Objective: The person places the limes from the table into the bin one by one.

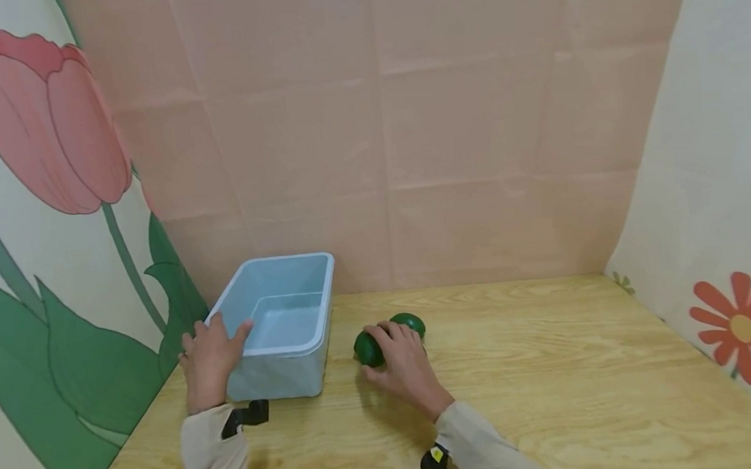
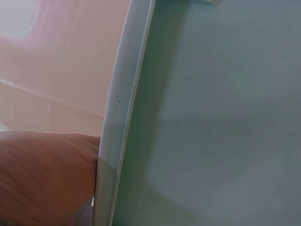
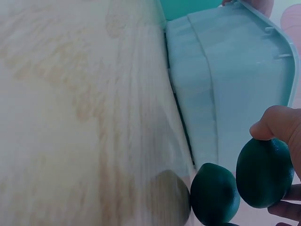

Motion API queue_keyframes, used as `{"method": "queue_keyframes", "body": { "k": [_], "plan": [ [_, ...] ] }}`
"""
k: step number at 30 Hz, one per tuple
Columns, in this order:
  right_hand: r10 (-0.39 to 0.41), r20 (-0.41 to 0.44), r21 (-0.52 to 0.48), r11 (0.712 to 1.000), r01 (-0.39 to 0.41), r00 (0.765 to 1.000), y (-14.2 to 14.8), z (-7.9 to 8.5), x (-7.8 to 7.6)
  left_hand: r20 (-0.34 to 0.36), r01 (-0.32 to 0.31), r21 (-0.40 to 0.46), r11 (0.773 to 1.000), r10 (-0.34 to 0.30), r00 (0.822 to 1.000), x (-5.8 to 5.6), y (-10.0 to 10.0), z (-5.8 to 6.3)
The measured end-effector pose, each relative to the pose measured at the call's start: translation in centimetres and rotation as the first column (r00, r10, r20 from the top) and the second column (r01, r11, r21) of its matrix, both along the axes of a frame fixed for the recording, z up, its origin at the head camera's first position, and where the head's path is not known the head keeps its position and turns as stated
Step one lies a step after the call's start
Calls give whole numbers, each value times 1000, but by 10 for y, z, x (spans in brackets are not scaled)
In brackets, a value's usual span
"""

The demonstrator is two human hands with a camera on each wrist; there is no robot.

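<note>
A dark green oval fruit (image 1: pixel 368 349) is pinched by my right hand (image 1: pixel 405 363), thumb on one side and fingers on the other. Close behind it lies a second dark green fruit (image 1: pixel 409 324), partly covered by the fingers. The right wrist view shows the held fruit (image 3: pixel 264 172) beside the other fruit (image 3: pixel 214 194), which sits on the table. At the near left corner of a light blue plastic bin (image 1: pixel 326 318), my left hand (image 1: pixel 213 358) rests with fingers spread. In the left wrist view, part of that hand (image 2: pixel 47 174) is against the outside of the bin's rim (image 2: pixel 115 103).
The bin stands at the left of a wood-grain table (image 1: pixel 523 377), near a pink-brown backdrop (image 1: pixel 472 126). A tulip-printed panel (image 1: pixel 48 141) bounds the left side. On the right is a panel with a printed orange flower (image 1: pixel 742 329).
</note>
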State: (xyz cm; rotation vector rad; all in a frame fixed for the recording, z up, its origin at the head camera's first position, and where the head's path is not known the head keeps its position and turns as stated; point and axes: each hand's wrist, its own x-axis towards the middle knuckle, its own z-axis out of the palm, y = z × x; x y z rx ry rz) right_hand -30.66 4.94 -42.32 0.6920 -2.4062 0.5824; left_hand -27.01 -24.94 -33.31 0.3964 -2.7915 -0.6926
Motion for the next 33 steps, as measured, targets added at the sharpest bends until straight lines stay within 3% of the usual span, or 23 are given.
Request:
{"method": "queue_keyframes", "body": {
  "k": [21, 33],
  "plan": [
    [-32, -30, -20, 999, 31, 999, -3, 10, 1, 0, 1, -1, 1000, -1, 1000, -1, 0, -1],
    [-48, -30, -93, 995, 45, 998, -8, 12, -1, -8, 0, 20, 1000, 1, 1000, 0, 0, 0]
  ]
}}
